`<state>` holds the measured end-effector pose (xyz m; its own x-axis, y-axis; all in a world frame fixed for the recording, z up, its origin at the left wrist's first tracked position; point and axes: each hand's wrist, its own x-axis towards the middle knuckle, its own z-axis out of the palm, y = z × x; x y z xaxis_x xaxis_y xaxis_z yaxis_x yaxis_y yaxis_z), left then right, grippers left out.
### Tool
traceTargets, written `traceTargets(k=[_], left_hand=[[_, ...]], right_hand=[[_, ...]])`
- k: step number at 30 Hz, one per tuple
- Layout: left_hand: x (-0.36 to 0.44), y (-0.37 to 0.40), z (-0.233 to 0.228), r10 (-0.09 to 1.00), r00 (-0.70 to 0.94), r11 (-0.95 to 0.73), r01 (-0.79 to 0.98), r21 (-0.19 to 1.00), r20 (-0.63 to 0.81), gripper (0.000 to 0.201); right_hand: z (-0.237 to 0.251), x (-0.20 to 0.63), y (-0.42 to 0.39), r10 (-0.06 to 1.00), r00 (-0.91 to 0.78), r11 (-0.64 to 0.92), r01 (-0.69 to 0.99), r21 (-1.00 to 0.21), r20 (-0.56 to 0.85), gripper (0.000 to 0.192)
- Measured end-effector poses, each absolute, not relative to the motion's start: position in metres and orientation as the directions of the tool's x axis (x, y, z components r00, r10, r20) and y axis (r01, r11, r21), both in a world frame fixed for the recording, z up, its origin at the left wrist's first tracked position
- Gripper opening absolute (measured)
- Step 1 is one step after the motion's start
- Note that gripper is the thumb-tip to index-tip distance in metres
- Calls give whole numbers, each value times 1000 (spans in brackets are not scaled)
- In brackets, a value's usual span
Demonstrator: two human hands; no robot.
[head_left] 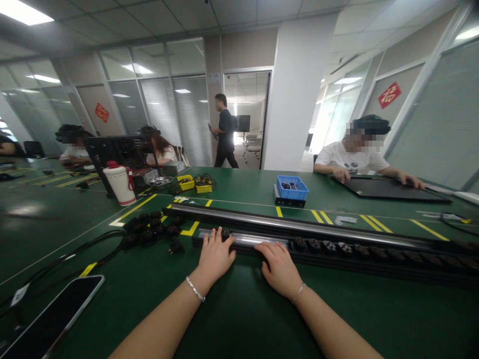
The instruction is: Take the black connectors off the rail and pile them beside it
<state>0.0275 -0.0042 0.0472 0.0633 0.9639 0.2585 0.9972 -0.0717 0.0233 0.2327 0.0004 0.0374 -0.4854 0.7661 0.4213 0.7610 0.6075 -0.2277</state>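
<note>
Left hand: ours, palm down at the near end of the long black rail, fingers spread flat and grasping nothing; the fingertips touch a small black socket module seated in the rail.
Right hand: ours, just beside the left, fingers bent loosely over the rail's near edge, pressing on it without gripping.
Rail position: lies across the green table in front of us, running away to the right; a 2nd bare rail lies parallel just behind it.
Fitted so far: we judge the right stretch filled, a row of modules sitting side by side in the channel.
Left to fit: a bare silver gap between our hands' module and that row.
Loose stock: a pile of black modules on the table, left of the rail end.
Other items: blue bin, white jug, phone near the table edge.
Others present: a seated person across the table, hands on a dark panel.
</note>
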Motion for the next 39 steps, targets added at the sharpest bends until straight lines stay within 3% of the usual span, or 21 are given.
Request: traceTargets(k=[15,29,39], left_hand=[[10,-1,49,978,138,-140,990,4,157,62],[-6,2,72,983,156,-149,986,76,-96,76],[-13,5,72,987,132,-126,989,79,-86,68]], right_hand=[[37,234,2,763,-488,608,765,-213,424,46],[38,233,2,763,-493,608,766,-207,417,47],[35,234,2,758,-496,613,764,-201,424,46]])
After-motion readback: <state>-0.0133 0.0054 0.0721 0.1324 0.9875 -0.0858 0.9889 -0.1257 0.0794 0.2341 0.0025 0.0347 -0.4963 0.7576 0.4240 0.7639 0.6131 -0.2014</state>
